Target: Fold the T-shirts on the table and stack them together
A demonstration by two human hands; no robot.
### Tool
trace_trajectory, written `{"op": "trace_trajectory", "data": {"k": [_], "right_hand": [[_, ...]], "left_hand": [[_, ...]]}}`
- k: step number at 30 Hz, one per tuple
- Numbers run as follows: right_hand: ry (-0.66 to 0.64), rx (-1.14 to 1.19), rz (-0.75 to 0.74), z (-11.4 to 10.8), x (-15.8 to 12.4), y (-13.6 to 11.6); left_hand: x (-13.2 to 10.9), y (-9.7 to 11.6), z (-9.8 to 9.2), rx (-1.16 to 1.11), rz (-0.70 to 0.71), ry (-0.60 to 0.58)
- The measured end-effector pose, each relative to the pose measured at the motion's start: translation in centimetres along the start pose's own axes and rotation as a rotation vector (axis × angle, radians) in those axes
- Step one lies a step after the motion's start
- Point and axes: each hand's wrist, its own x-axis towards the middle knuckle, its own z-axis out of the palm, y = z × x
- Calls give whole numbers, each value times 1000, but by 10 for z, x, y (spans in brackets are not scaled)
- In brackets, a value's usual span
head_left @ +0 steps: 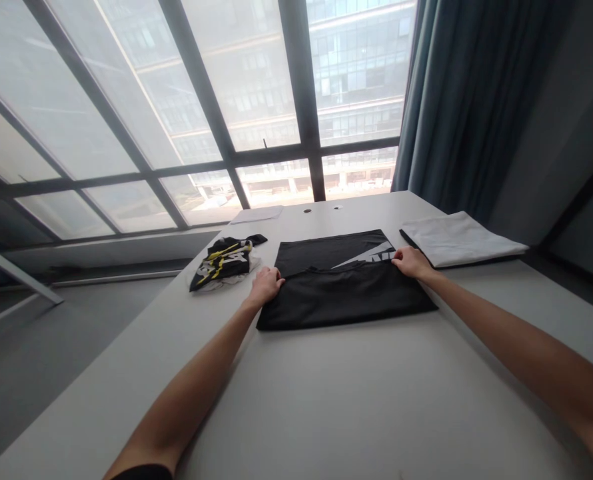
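A black T-shirt [344,293] with a white print lies partly folded on the white table [326,400]. Its near half is doubled over toward the far half. My left hand [265,285] pinches the folded edge at the shirt's left side, fingers closed on the cloth. My right hand [410,261] grips the same folded edge at the right side, next to the white print. Both arms reach out straight from the near edge of the table.
A crumpled black and yellow garment [224,261] lies left of the shirt. A folded white garment [460,239] rests on the table's right side. A sheet of paper [256,214] sits near the far edge. Large windows and a dark curtain [471,100] stand behind.
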Motion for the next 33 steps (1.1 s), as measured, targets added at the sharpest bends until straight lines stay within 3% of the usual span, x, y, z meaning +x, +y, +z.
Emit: {"op": "trace_trajectory", "data": {"k": [3,5,7,9,11,16,23,27,33], "right_hand": [[37,-46,1,2,-10,-15],[109,-67,-44,5,-26,-31],[140,-52,-152,9,-47,-49],[102,-34,-287,16,-69,-62],[34,-53,-352,24,-85,-67],[-70,-103,-260,37,-98,-47],[43,-53,-238,28,-90,-32],[-11,-83,-204,27,-87,-24],[0,-111,-169,35,-91,-20]], "left_hand": [[-12,12,-4,13,33,41],[-24,25,-5,-29,171,82],[-37,39,-3,-89,340,80],[-51,52,3,-110,422,11],[-61,60,11,-89,415,-75],[-72,58,21,-65,370,-140],[-73,57,14,-97,350,-106],[-68,50,8,-95,318,-35],[-67,41,23,-56,233,-87]]}}
